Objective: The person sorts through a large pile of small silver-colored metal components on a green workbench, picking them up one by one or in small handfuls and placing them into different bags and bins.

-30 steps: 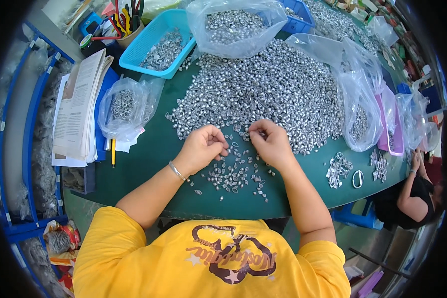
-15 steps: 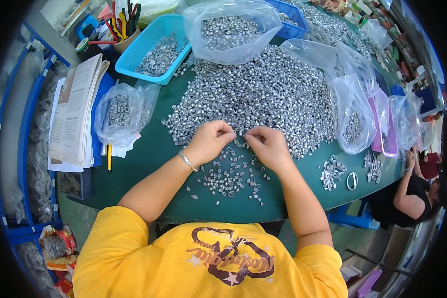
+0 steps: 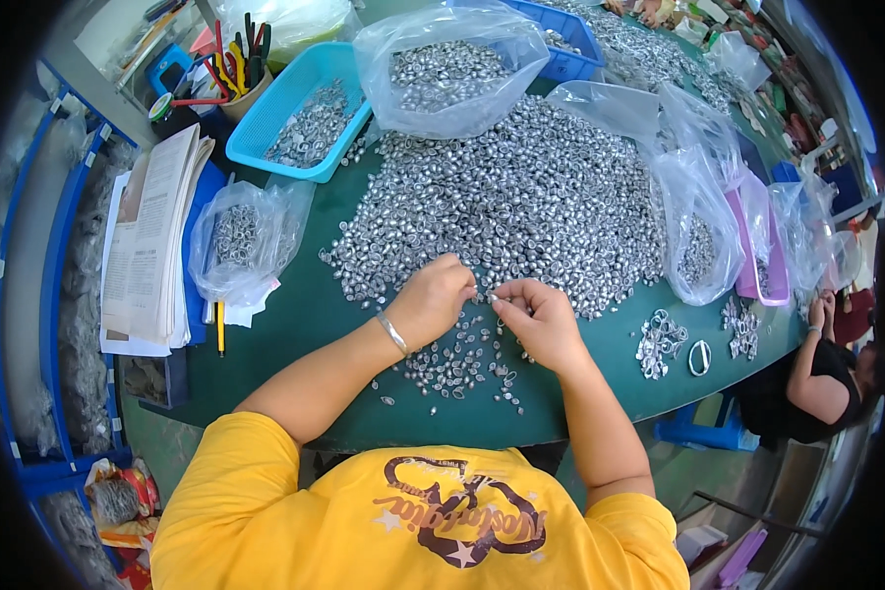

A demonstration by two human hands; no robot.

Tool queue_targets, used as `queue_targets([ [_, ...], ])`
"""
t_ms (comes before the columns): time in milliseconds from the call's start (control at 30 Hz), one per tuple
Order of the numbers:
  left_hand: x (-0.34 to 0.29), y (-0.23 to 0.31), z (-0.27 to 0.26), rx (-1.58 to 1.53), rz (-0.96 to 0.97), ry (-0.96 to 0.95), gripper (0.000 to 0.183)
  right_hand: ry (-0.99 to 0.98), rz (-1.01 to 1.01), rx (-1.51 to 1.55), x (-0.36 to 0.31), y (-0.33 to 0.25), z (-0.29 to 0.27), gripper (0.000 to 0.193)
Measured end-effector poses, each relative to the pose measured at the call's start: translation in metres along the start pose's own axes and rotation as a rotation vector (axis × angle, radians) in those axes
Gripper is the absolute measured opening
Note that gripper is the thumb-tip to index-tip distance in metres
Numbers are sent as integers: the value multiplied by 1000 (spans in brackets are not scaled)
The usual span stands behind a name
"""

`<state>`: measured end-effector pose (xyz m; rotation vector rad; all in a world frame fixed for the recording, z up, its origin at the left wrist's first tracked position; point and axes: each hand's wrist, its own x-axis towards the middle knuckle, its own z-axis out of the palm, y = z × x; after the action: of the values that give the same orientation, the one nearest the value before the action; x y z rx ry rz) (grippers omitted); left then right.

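A wide heap of small silvery metal pieces (image 3: 521, 187) covers the middle of the green table (image 3: 295, 374). At its near edge my left hand (image 3: 433, 303) is closed in a pinch, a bangle round its wrist. Close beside it, my right hand (image 3: 541, 320) pinches too, thumb against fingertips. A small metal piece seems to sit at each set of fingertips, too small to make out well. Nearer to me, partly under my left hand, lies a loose scatter of similar pieces (image 3: 447, 369).
A turquoise basket (image 3: 241, 147), a blue basket (image 3: 580, 67) and clear bags (image 3: 383, 98) of metal parts ring the heap. Papers (image 3: 152, 246) stand at left. On the right are a pink tray (image 3: 775, 280), a white ring (image 3: 699, 359) and another person (image 3: 806, 388).
My left hand has turned, its knuckles now higher and its fingers pointing more downward. The right hand has shifted slightly toward me. The whole view has tilted a little.
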<state>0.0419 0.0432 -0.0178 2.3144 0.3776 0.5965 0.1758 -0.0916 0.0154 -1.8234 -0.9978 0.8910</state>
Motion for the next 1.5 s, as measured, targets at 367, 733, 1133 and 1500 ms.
queue_targets([
  [367, -18, 39, -8, -1272, -819, -34, 15, -35, -70, 440, -5, 17, 29, 17],
  [733, -23, 45, 0, -1422, -965, 116, 19, 144, -446, 142, -14, 8, 29, 15],
  [1133, 6, 28, -50, -1457, -848, 229, 23, 409, -390, 198, -11, 18, 31, 9],
  [1500, -30, -54, -99, -234, -425, 427, 15, 91, -293, -1, -2, 3, 40, 24],
])
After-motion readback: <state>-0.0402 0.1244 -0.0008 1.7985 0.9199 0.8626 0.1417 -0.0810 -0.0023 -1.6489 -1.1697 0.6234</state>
